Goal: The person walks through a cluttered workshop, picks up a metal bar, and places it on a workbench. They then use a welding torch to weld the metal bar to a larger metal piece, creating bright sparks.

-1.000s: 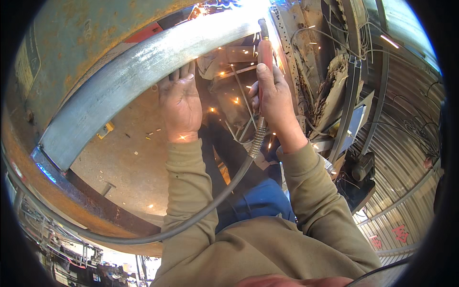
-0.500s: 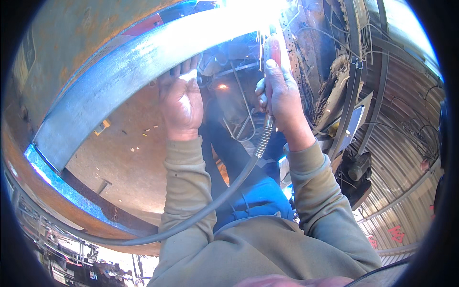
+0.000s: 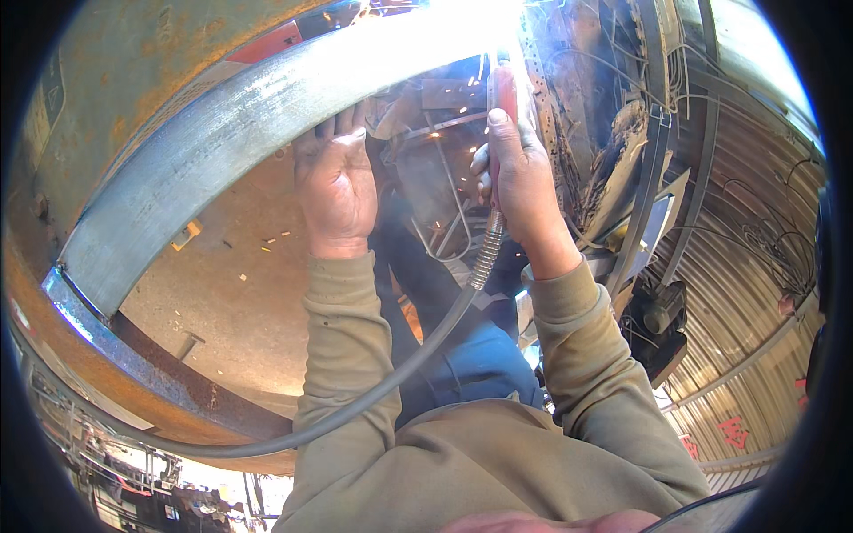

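Observation:
My right hand (image 3: 522,173) is wrapped round the red handle of a welding torch (image 3: 505,93), thumb laid along it. Its tip disappears into a bright white arc at the far end of a grey steel beam (image 3: 191,169), and sparks fall below the glare. From the handle's lower end a spring-sleeved grey cable (image 3: 444,324) curves down across my left forearm and off to the left. My left hand (image 3: 339,191) is raised palm toward me, fingers stretched up against the near edge of the beam; the fingertips pass out of sight behind it.
A rusty steel frame (image 3: 169,395) curves along the left and lower left. Below the beam, small scraps and a bolt-like piece (image 3: 189,345) lie on the brown floor. To the right stand metal posts (image 3: 653,169), hanging wires and a corrugated wall (image 3: 729,293).
The arc's glare has shrunk somewhat and the scene looks less blue. Sparks now scatter more widely. Both hands stay nearly in place, the torch shifting very slightly left.

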`<state>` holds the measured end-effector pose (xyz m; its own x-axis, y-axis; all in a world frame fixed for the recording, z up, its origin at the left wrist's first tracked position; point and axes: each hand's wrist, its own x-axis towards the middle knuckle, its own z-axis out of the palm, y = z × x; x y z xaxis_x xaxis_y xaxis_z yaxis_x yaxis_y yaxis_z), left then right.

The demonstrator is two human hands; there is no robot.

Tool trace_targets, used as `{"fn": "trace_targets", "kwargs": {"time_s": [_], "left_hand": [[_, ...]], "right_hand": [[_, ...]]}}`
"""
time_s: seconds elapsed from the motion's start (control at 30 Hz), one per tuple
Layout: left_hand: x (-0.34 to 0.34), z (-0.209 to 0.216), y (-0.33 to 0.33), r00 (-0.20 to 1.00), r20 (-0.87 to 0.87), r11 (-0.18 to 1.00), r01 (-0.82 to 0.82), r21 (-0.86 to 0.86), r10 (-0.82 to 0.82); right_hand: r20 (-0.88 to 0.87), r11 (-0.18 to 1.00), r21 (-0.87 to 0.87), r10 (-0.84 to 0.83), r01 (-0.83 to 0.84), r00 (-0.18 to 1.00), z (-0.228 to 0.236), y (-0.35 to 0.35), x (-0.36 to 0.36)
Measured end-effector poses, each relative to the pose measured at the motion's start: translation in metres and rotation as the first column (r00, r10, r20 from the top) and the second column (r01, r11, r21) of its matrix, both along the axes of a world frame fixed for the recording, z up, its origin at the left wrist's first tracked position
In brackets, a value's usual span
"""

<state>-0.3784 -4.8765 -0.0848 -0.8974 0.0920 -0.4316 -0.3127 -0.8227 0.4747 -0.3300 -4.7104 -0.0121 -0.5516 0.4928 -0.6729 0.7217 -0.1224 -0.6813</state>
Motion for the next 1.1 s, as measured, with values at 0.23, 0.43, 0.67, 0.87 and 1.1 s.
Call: {"fn": "trace_targets", "kwargs": {"time_s": [0.23, 0.43, 0.67, 0.87, 1.1], "left_hand": [[0.0014, -0.0065, -0.0010, 1.000, -0.004, 1.000, -0.006, 0.026, 0.006], [0.0023, -0.0083, -0.0047, 0.999, 0.030, 1.000, 0.010, 0.021, -0.011], [0.0013, -0.0060, -0.0027, 1.000, -0.005, 1.000, -0.002, 0.029, 0.002], [0.0014, -0.0051, -0.0023, 1.000, 0.000, 0.999, 0.002, 0.033, -0.002], [0.0004, -0.0093, -0.0035, 0.999, -0.012, 0.999, 0.044, -0.012, -0.044]], "right_hand": [[0.043, 0.997, -0.001, 0.083, -0.083, 0.996, 0.0030, 0.0044, 0.0066], [0.019, 1.000, -0.021, 0.009, -0.009, 1.000, -0.0011, 0.0015, 0.0062], [0.047, 1.000, -0.008, 0.009, -0.009, 0.999, -0.0010, 0.0009, 0.0052], [0.038, 0.999, 0.006, 0.031, -0.031, 0.999, -0.0011, 0.0000, 0.0060], [0.045, 0.998, -0.027, 0.054, -0.053, 0.998, -0.0024, 0.0028, 0.0074]]}}
